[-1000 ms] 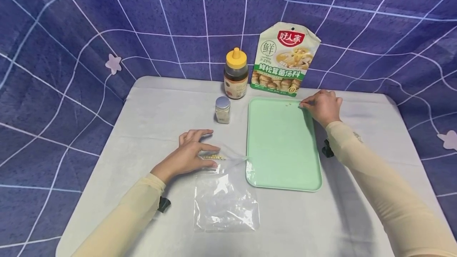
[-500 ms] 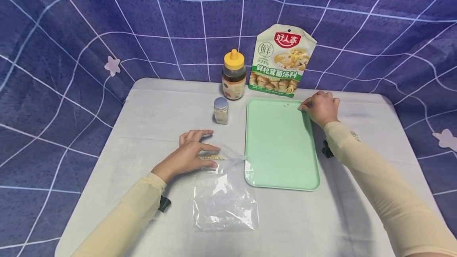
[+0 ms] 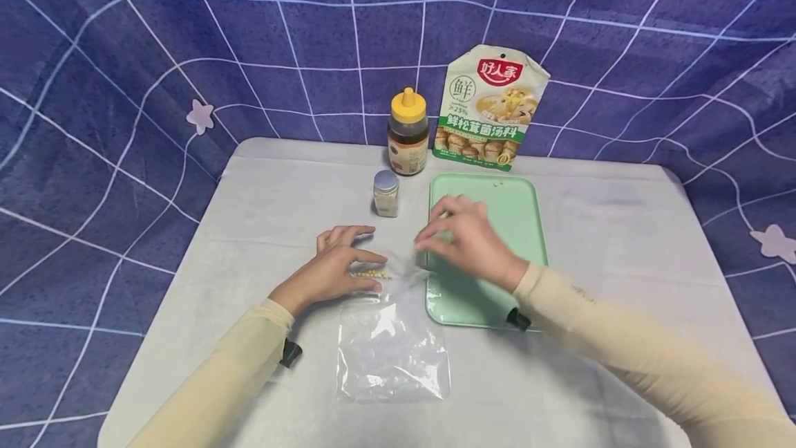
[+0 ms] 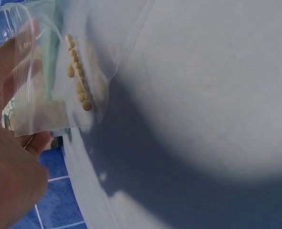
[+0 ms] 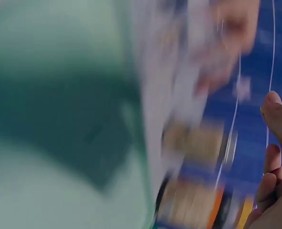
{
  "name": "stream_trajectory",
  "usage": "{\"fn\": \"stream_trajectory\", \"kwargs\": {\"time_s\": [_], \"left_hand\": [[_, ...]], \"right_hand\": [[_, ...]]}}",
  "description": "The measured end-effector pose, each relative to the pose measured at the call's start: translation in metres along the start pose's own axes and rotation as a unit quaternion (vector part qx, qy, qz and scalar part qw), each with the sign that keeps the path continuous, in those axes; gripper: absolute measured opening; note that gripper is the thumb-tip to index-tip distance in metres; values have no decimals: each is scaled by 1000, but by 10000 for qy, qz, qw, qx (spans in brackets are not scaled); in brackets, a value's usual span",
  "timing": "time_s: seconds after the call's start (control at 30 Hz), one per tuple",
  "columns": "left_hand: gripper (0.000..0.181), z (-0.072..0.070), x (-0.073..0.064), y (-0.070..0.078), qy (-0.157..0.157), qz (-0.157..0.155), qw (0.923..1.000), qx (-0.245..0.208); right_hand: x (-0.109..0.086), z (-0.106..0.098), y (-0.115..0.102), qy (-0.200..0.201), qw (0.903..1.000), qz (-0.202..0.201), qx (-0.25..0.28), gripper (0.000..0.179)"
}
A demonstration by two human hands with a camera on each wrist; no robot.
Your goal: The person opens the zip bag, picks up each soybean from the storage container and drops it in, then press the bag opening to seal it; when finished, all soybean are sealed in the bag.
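Note:
My left hand (image 3: 332,272) holds the mouth of a clear zip bag (image 3: 393,355) with thumb and fingers spread apart. A row of yellow soybeans (image 4: 78,71) lies inside the bag. My right hand (image 3: 466,237) is over the left side of a green tray (image 3: 519,220), its fingertips close to the bag mouth. Its thumb and finger pinch together, and a small yellow soybean (image 5: 263,110) shows at the fingertip in the right wrist view. A few loose soybeans (image 3: 498,184) lie at the tray's far end.
Behind the left hand stands a small jar (image 3: 386,193) with a grey lid. Farther back are a yellow-capped squeeze bottle (image 3: 408,133) and an upright soup seasoning packet (image 3: 488,109) against the blue curtain (image 3: 298,33). A white cloth covers the table (image 3: 616,240).
My right hand has swept from the tray's far right corner leftward and toward me, up to the bag. The left hand and the bag stay in place.

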State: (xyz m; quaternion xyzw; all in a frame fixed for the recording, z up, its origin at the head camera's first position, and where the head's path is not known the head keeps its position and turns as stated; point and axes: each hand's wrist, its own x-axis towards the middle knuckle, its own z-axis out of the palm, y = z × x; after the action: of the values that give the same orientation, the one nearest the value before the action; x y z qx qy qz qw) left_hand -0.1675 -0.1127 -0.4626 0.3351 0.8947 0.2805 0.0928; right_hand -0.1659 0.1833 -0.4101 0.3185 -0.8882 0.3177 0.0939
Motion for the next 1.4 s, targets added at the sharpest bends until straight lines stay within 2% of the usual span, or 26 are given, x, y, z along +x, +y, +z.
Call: {"fn": "stream_trajectory", "kwargs": {"time_s": [0.07, 0.13, 0.23, 0.33, 0.43, 0.57, 0.63, 0.73, 0.8, 0.87, 1.17, 1.4], "left_hand": [[47, 0, 0, 0, 6, 1, 10000, 48], [47, 0, -1, 0, 4, -23, 10000, 59], [47, 0, -3, 0, 9, -52, 10000, 36], [47, 1, -4, 0, -14, 2, 10000, -28], [47, 1, -3, 1, -27, 52, 9999, -85], [47, 2, -3, 0, -42, 13, 9999, -156], [47, 3, -3, 0, -61, -2, 9998, -174], [47, 4, -4, -1, -67, 8, 9998, -173], [47, 4, -4, -2, -50, 42, 9998, -193], [46, 4, -3, -2, -28, 60, 9998, -207], [45, 3, -3, -5, 21, 66, 9998, -163], [45, 1, -4, -7, 12, 39, 9999, -159]], "right_hand": [[0, 16, -19, -281, 9993, -218, 77, 12], [-1, 31, -28, -482, 9982, -337, 61, 12], [-4, 47, -28, -536, 9978, -377, 44, 10], [-6, 46, -19, -368, 9989, -223, 202, 11], [-2, 30, 2, 35, 9996, 81, 271, 14], [2, 1, 60, 770, 9939, 767, -173, 15], [-1, -13, 93, 1034, 9844, 1336, -499, 16], [-8, -30, 132, 1206, 9631, 2282, -759, 18], [-14, -37, 149, 1167, 9495, 2775, -890, 20], [-17, -41, 160, 1042, 9414, 3072, -930, 21], [-10, -37, 176, 398, 9347, 3346, -1133, 18], [-6, -33, 181, 298, 9359, 3281, -1248, 17]]}}
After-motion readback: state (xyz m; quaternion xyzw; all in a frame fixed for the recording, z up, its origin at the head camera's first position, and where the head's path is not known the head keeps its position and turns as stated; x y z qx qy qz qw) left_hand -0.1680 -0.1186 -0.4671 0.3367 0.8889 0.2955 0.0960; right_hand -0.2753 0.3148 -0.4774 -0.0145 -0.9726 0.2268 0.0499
